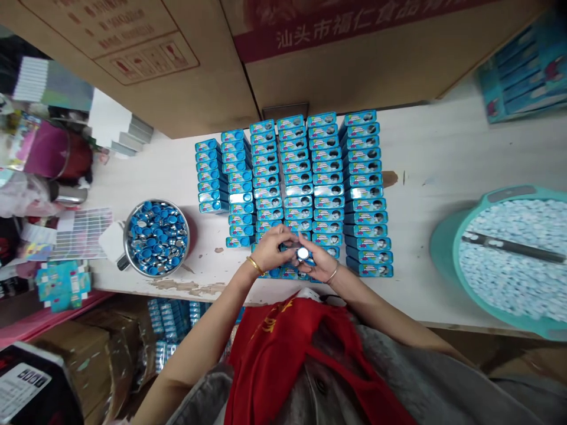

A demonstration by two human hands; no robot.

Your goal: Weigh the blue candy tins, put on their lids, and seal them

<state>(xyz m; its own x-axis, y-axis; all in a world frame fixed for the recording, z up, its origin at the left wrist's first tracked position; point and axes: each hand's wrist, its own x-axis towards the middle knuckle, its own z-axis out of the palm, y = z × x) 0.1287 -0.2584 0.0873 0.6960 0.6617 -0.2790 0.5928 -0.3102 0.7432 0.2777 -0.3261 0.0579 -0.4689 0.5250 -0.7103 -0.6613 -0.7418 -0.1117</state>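
Observation:
In front of my body, both hands meet over the near end of the rows of blue tins. My right hand is closed around a small blue tin with a bright, silvery-white round top. Just left of it, my left hand has its fingers bent and pinched together by that tin; what lies between them is too small to make out. The two left rows have blue round caps in their tops. Dark round openings show in the rows to the right.
A metal pot of blue and silver caps stands at left. At right is a turquoise tub of small pale wrapped pieces, with a dark bar across it. Large cardboard boxes line the back; printed cartons sit at far right.

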